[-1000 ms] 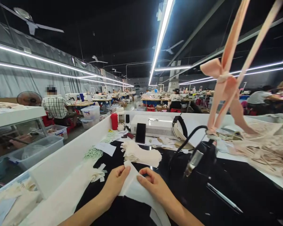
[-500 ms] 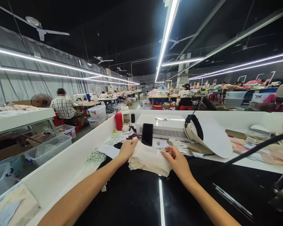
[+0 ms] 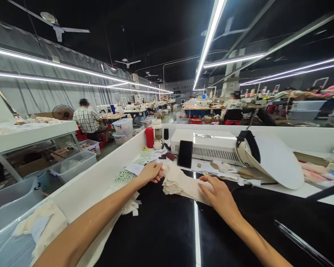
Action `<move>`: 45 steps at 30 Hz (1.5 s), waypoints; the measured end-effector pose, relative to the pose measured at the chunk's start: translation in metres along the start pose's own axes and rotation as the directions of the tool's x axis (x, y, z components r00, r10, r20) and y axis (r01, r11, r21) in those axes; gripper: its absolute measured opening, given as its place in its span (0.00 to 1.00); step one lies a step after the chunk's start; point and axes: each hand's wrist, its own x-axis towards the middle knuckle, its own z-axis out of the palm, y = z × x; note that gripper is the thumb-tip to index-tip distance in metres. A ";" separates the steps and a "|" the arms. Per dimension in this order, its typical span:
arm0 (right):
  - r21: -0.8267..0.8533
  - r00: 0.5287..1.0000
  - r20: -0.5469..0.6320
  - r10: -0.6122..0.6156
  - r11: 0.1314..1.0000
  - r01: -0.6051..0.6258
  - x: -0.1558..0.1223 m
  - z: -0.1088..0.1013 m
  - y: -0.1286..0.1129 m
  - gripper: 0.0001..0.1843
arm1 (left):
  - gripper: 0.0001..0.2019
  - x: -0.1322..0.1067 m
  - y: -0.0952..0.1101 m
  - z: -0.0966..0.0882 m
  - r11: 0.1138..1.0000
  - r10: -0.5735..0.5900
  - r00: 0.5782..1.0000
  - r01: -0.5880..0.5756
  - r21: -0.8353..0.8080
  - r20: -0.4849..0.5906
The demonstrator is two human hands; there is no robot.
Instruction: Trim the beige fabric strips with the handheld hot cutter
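Note:
A stack of cream fabric pieces [image 3: 180, 182] lies on the black work surface [image 3: 167, 230]. My left hand [image 3: 150, 172] rests at the stack's left edge, fingers curled against the top pieces. My right hand [image 3: 218, 194] lies flat on the stack's right side with fingers stretched out. A black phone [image 3: 185, 154] stands just behind the stack, leaning on a white machine box [image 3: 208, 146].
A red bottle [image 3: 149, 137] and jars stand at the back left. A white visor cap [image 3: 269, 157] lies to the right, a coil of green cord [image 3: 124, 176] to the left. Metal tweezers [image 3: 297, 241] lie at the right front. Other people sit at distant benches.
Both hands left the single fabric piece near me and reached forward to the stack; the right hand has now flattened on it. The view swung left, and the pink ribbon and black lamp left view.

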 end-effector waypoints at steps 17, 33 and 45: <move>0.177 0.967 0.208 -0.147 0.978 0.111 -0.051 0.017 -0.059 0.17 | 0.17 -0.132 -0.098 -0.079 0.865 -0.055 0.983 0.135 0.483 -0.176; 0.211 0.883 0.381 -0.276 0.955 0.208 -0.082 0.015 -0.084 0.13 | 0.17 -0.133 -0.108 -0.071 0.988 0.117 0.945 -0.081 0.130 -0.307; 0.511 0.901 0.432 -0.038 0.833 -0.210 -0.101 0.024 -0.125 0.42 | 0.23 -0.194 -0.020 -0.038 0.741 0.548 0.836 -0.483 -0.466 0.005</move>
